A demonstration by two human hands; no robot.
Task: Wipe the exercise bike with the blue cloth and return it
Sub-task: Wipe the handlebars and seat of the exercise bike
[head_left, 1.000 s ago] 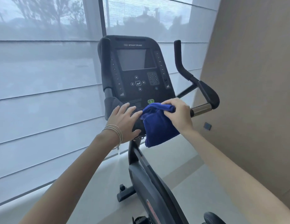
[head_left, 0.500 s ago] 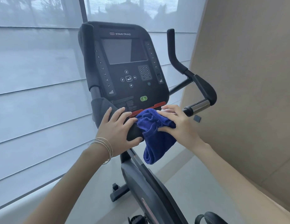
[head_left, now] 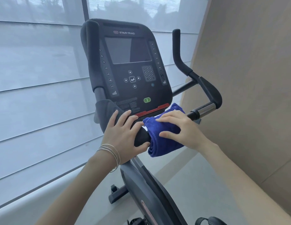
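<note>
Background: pale slatted window blinds (head_left: 36, 78) on the left, a beige wall panel (head_left: 247, 78) close on the right, grey floor (head_left: 198, 184) below. The exercise bike (head_left: 130, 65) stood between them, its console facing me.

The blue cloth (head_left: 164, 138) lay folded over the black centre grip (head_left: 140, 137), just below the console's red strip (head_left: 151, 110). Its lower end hung free off the front.

Hands:
- **Right hand** (head_left: 179, 127): it pressed on the cloth, fingers spread and nearly straight, thumb laid across the fabric. It was pressing, not clenching.
- **Left hand** (head_left: 123, 135): it sat just beside the cloth on the same grip, fingers spread on top and thumb hooked under the front edge, holding it. There were thin bangles (head_left: 110, 155) at the wrist.

Judgement: the step in hand was wiping the centre grip. To do it well I would hold the palm flat and draw the cloth along and round the grip so the underside gets covered. I would also gather the hanging end so it does not drag. The patch under the left hand would need its own pass.

Edges and room:
- **Above:** the cloth's upper edge touched the red strip, and the green button (head_left: 147, 100) sat near above it, so I would avoid pushing upward.
- **Right:** there was an open run along the chrome bar section (head_left: 205, 109) toward the right handlebar (head_left: 206, 93).
- **Beyond the handlebar:** the wall panel was near, so I judged short strokes safer there.
</note>
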